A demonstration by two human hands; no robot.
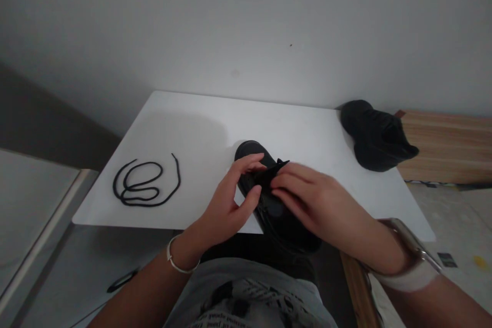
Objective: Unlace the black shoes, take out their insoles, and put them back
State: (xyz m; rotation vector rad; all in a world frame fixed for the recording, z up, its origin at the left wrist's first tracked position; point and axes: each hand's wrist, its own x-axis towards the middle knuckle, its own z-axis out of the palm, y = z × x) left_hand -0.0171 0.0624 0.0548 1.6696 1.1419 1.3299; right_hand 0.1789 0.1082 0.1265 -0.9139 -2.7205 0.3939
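Note:
A black shoe [251, 152] lies on the white table [200, 128], toe pointing away from me, heel over the near edge. My left hand [230, 202] curls round the shoe's left side, thumb and fingers pinching at the lace area. My right hand [319, 200] rests over the shoe's top from the right, fingers closed on the dark tongue or lace piece [277, 166]. What exactly the fingertips pinch is too dark to make out. A bracelet sits on my left wrist, a watch on my right.
A loose black shoelace [144, 184] lies coiled on the table's left part. A second black shoe [374, 136] sits at the table's far right corner. A wooden surface [446, 143] lies right of the table. A plain wall stands behind.

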